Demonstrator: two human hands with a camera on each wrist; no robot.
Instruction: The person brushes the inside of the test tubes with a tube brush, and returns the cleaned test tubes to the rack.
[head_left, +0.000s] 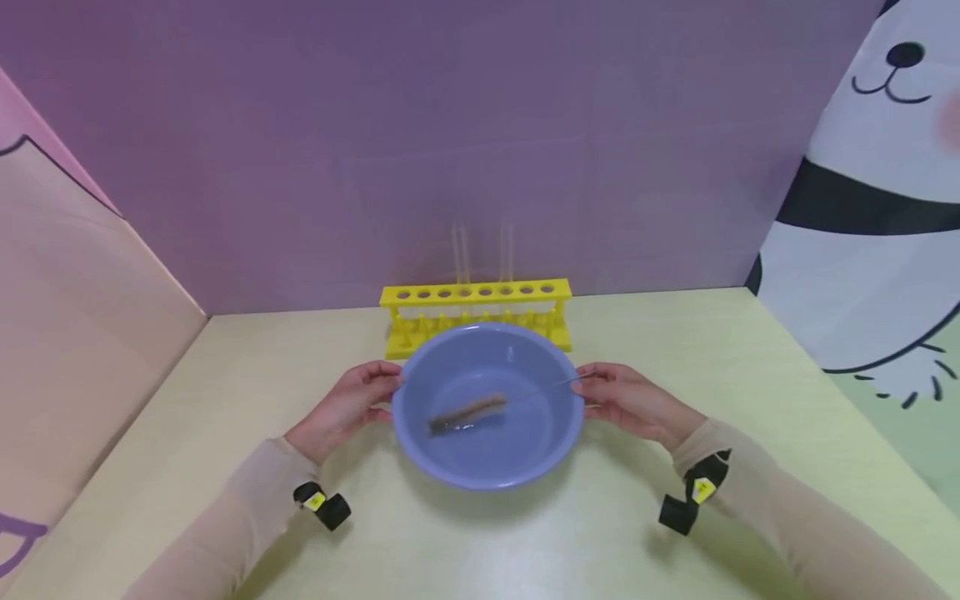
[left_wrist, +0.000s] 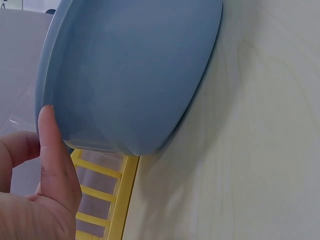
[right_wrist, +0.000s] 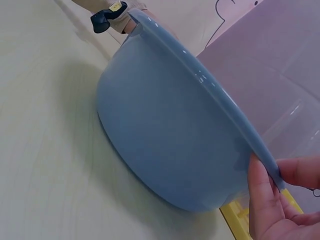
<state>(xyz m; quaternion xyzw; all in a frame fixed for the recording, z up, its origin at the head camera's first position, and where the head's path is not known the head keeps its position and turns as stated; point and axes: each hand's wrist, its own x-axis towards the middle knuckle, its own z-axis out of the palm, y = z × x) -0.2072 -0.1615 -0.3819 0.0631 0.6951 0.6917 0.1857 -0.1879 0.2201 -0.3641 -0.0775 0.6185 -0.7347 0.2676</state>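
Note:
A round blue basin (head_left: 487, 467) is held by its rim between both hands. At its left side, my left hand (head_left: 356, 400) pinches the rim, with the thumb above and fingers (left_wrist: 52, 155) against the outer wall. My right hand (right_wrist: 280, 200) grips the opposite rim in the same way. Inside the basin lies a test tube brush (head_left: 468, 412) with brownish bristles, its thin wire handle crossing the rim by the right hand. Whether the basin's base touches the table, I cannot tell.
Right behind the basin stands a yellow test tube rack (head_left: 476, 293), its lower front partly hidden by the basin. Two clear test tubes (head_left: 462, 254) rise from it. The pale wooden table (head_left: 465, 550) meets a purple backdrop (head_left: 465, 150) behind the rack.

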